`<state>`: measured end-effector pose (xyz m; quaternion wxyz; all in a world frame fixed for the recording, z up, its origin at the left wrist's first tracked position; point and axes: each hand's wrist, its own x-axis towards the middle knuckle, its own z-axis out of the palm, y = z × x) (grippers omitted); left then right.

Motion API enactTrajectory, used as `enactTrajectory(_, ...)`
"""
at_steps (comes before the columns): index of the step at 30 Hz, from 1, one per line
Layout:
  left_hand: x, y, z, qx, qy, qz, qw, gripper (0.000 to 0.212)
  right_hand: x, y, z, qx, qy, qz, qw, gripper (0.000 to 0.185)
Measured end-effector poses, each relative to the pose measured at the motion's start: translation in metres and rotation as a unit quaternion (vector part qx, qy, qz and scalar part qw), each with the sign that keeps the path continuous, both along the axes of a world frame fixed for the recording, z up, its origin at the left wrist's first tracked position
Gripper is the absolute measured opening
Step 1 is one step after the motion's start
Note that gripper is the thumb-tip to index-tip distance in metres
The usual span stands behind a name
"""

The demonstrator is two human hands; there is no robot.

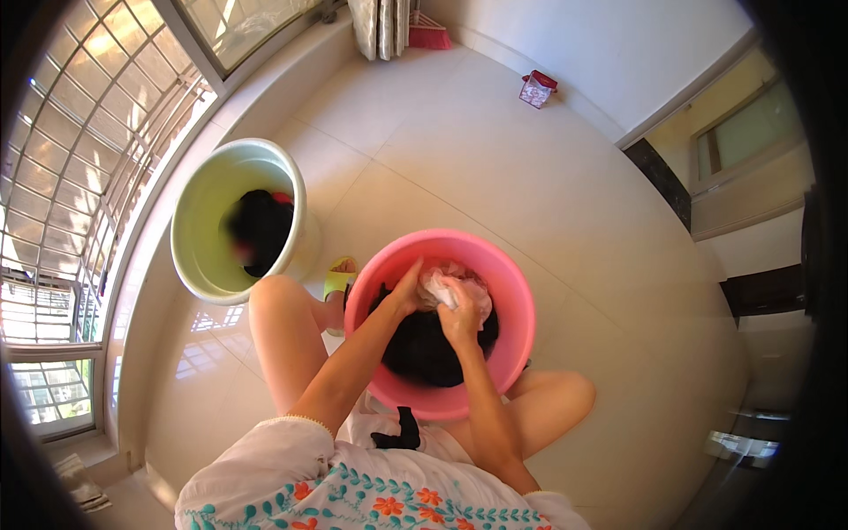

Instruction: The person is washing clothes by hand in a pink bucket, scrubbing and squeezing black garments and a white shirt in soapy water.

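Observation:
A pink plastic basin [523, 318] stands between my knees. In its upper part, both hands hold a wet, crumpled pale pink or white cloth [457, 281]. My left hand [409, 291] presses against the cloth's left side, thumb and fingers partly hidden. My right hand [460, 311] grips it from the right with bent fingers. Below them, dark fabric [424, 351] fills the bottom of the basin. A small black piece of cloth, perhaps a sock [401, 434], lies on my lap at the basin's near edge.
At the left stands a pale green bucket [199, 225] with black and red clothes [265, 225] inside. Yellow-green slippers [336, 281] are on my foot beside the basin. A small red-and-white box [538, 89] and a red broom [429, 36] are by the far wall. Barred windows [99, 132] line the left.

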<state>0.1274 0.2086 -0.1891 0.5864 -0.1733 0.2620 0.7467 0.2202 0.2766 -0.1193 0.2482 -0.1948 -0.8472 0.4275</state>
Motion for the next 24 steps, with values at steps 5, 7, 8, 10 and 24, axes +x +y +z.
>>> enactTrajectory(5, 0.005, -0.002, 0.02, 0.214, 0.016, -0.031, 0.976, 0.041, -0.001, -0.043, 0.025, -0.012, -0.088, 0.046, 0.995, 0.02)
enactTrajectory(7, 0.012, 0.002, 0.018, 0.231, 0.009, -0.023, 0.973, 0.039, -0.002, -0.047, 0.025, 0.059, -0.117, 0.011, 0.991, 0.021)
enactTrajectory(8, 0.016, 0.006, 0.017, 0.212, -0.001, -0.006, 0.977, 0.039, -0.004, -0.044, 0.02, 0.096, -0.109, -0.003, 0.989, 0.02)
enactTrajectory(10, 0.027, 0.013, 0.016, 0.141, -0.021, 0.036, 0.989, 0.037, -0.009, -0.034, 0.005, 0.163, -0.094, -0.03, 0.982, 0.02)
enactTrajectory(24, 0.005, -0.026, 0.028, -0.396, 0.531, -0.063, 0.747, 0.047, -0.012, 0.061, 0.018, 0.115, -0.239, -0.026, 0.964, 0.031)
